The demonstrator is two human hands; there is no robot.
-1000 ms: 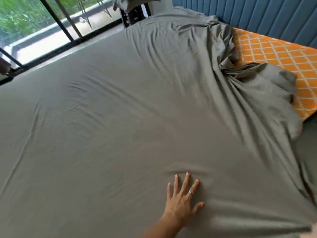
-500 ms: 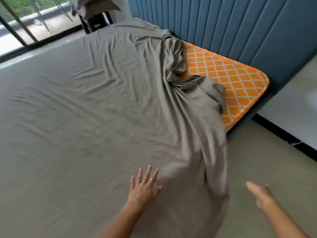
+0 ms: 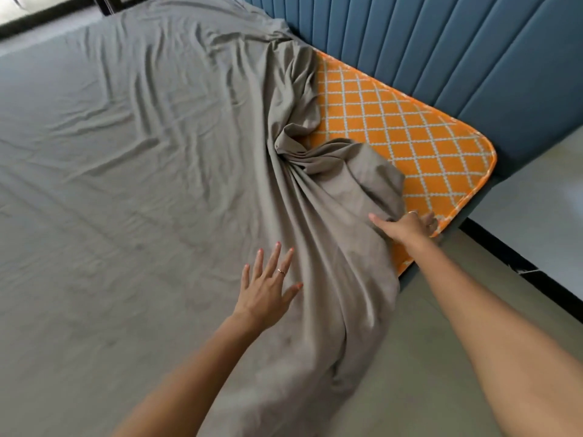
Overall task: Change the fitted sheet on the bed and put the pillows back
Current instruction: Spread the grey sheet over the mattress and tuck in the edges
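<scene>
Fitted sheet (image 3: 151, 190), grey and creased, covers nearly the whole bed, spreading from the centre out toward nine and twelve o'clock. At about two o'clock it has not reached the corner: the cloth is gathered into a twisted knot of folds (image 3: 293, 146), and from there a long loose fall of fabric runs down toward six o'clock and hangs over the near side of the bed to the floor (image 3: 426, 357).

Beyond the bunched edge the mattress (image 3: 410, 134) lies bare, orange with a pale diamond lattice, its rounded corner pointing to three o'clock. It sits tight against the blue padded headboard (image 3: 441, 42), whose vertical channels fill the view from twelve to two o'clock.

From where I stand, the person's left hand (image 3: 268, 285) is flat on the sheet just below centre, fingers straight and spread, a ring on one of them, pressing the cloth down and gripping nothing. The right hand (image 3: 407, 225), out at three o'clock, is at the loose edge of the sheet where it meets the bare mattress; its fingers curl into the fabric and grasp it, thumb stretched out to the left.

A pale surface (image 3: 542, 222) lies beside the bed at four o'clock.
</scene>
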